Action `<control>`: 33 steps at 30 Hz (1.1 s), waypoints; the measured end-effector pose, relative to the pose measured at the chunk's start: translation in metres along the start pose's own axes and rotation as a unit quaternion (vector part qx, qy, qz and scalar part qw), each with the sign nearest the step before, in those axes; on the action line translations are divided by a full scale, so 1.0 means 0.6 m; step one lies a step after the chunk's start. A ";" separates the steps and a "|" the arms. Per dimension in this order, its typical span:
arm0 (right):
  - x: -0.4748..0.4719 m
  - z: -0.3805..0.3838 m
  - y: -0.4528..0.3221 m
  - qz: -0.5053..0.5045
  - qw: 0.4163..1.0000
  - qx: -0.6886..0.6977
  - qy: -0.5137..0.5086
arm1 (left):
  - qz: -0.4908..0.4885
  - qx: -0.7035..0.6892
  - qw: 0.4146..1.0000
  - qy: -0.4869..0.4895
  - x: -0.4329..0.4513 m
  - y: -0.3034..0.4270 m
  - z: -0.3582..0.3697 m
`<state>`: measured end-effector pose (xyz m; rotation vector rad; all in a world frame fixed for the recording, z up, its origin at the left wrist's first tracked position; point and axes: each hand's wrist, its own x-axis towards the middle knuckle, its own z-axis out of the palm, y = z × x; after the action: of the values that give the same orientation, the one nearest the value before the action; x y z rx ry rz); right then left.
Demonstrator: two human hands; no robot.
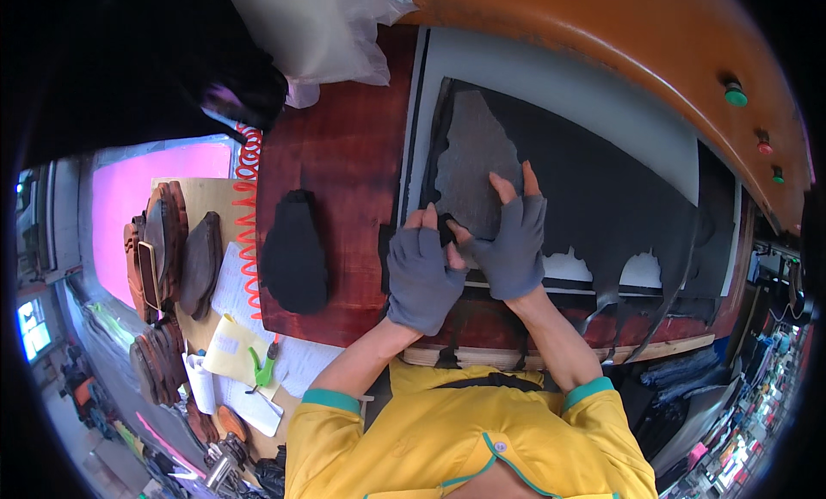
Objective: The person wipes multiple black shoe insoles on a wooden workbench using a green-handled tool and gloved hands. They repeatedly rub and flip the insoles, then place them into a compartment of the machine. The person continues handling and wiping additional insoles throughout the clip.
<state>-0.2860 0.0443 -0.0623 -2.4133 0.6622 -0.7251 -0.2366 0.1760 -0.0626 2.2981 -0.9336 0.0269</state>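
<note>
Both hands wear grey fingerless gloves and meet at the near end of a dark, sole-shaped cutting die with a wavy edge point(477, 157). The die lies on a black sheet material point(594, 196). My left hand point(426, 273) has its fingertips at a small black piece point(445, 227) by the die's near left edge; its grip is unclear. My right hand point(513, 241) rests across the die's near right side, two fingers extended over it and the thumb towards the black piece. A stack of black cut pieces point(295, 254) lies to the left on the red board point(355, 176).
An orange machine beam point(581, 21) with green and red buttons spans the far side. Clear plastic point(322, 28) hangs at the upper left. At left are a coiled red air hose point(248, 221), several more dies point(200, 267), papers and a green air gun point(263, 368).
</note>
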 end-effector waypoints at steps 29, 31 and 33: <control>-0.169 -0.147 0.204 -0.044 0.980 -0.189 -0.047 | 0.139 0.097 0.958 0.231 0.224 0.047 0.092; -0.146 -0.138 0.206 -0.009 0.983 -0.181 -0.028 | 0.246 0.060 0.946 0.201 0.225 0.104 0.093; -0.136 -0.135 0.209 0.018 0.983 -0.184 -0.021 | 0.367 0.032 0.918 0.149 0.210 0.176 0.109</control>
<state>-0.4325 -0.0285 -0.1089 -2.7316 0.8869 -0.5752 -0.2234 0.0040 -0.0234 1.7938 -1.5774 0.7099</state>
